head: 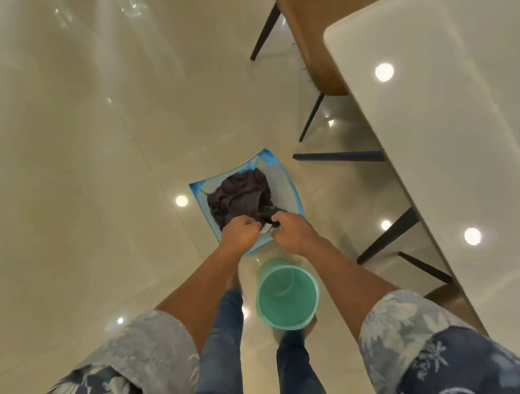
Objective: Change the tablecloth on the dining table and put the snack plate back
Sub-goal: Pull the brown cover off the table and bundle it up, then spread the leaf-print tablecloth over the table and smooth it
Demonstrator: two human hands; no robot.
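Tablecloth (238, 195), dark and bunched, lies in a blue hamper (283, 183) at frame centre, with left hand (240, 235) and right hand (294, 231) each in a closed grip on its near edge. With the surface (435, 116) at right bare, this looks like mid-swap, and next it calls for finding a hem. Whether this cloth is old or fresh is unclear, and no snack plate shows.

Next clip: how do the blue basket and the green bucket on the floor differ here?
The blue basket is squarish with soft mesh walls; the green bucket is round and solid-walled. The blue basket holds a dark cloth; the green bucket looks empty. The left hand and right hand grip that cloth over the basket; nothing touches the bucket. Both stand open-topped on the glossy floor.
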